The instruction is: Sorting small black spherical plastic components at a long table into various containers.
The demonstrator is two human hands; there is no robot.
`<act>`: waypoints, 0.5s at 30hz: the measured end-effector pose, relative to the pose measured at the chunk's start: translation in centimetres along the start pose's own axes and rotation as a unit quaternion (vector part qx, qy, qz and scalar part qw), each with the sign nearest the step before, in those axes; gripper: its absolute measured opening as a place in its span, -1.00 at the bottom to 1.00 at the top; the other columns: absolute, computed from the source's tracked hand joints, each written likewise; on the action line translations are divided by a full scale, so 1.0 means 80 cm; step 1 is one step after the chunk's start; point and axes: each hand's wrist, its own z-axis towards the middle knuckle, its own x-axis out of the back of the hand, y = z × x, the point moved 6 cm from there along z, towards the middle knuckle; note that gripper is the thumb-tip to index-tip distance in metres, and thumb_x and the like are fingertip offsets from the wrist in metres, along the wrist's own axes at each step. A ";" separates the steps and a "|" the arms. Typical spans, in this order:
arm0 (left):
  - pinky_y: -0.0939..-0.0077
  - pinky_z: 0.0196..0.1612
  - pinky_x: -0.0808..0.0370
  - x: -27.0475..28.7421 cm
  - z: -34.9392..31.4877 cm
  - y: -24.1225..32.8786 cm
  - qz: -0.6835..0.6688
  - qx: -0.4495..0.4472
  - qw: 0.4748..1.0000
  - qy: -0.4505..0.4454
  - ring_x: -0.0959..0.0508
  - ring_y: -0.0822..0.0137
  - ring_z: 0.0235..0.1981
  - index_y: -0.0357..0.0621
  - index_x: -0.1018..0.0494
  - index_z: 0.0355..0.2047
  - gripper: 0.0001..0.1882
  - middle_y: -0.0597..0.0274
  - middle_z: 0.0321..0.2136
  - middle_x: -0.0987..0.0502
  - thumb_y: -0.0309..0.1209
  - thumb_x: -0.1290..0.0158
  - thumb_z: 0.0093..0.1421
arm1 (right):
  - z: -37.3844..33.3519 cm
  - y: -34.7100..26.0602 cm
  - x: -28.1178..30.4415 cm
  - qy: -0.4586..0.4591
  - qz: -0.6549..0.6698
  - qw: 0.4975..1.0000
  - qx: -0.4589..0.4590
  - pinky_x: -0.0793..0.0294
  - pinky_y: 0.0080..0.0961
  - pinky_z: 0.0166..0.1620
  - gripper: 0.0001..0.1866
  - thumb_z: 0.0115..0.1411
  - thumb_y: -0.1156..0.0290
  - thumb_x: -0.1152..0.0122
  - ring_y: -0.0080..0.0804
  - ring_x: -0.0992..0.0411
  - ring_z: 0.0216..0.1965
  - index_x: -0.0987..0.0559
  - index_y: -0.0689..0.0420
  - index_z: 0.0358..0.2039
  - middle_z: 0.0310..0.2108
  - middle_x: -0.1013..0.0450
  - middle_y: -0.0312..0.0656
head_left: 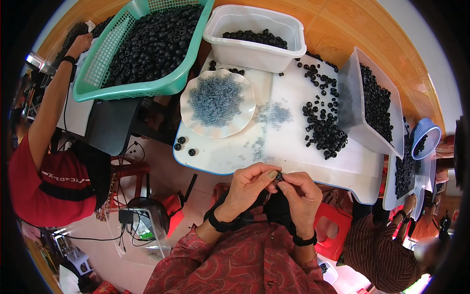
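In front of my chest, at the near edge of the white table point(289, 159), both my hands meet over a small black rounded part point(279, 176). My left hand point(246, 190) pinches it between thumb and index finger. From the other side my right hand point(302, 197) grips the same part with thumb and fingertips. Fingers cover much of it. Beyond my hands, small clear bluish pieces point(276, 113) lie scattered on the table. More of them fill a white wavy-edged plate point(196, 127). A loose pile of black parts point(325, 134) lies to the right.
A green basket point(132, 90) heaped with black parts stands far left, beside a white tub point(249, 59). At right, a translucent bin point(352, 105) tilts over the pile. Co-workers sit on both sides: a red shirt point(54, 188) left, a striped shirt point(377, 252) right. Cables point(129, 220) hang lower left.
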 end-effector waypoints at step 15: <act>0.61 -0.20 -0.53 0.000 0.001 0.016 0.012 -0.078 0.995 -0.064 -0.56 0.44 -0.32 -0.36 -0.49 -0.02 -0.70 0.17 -0.26 -0.53 -0.67 -0.08 0.21 | 0.006 -0.005 0.002 -0.010 -0.010 1.000 0.020 -0.49 -0.66 -0.28 -0.83 0.07 0.67 -0.33 -0.50 -0.52 -0.34 -0.62 0.27 -0.28 -0.36 -0.53 -0.17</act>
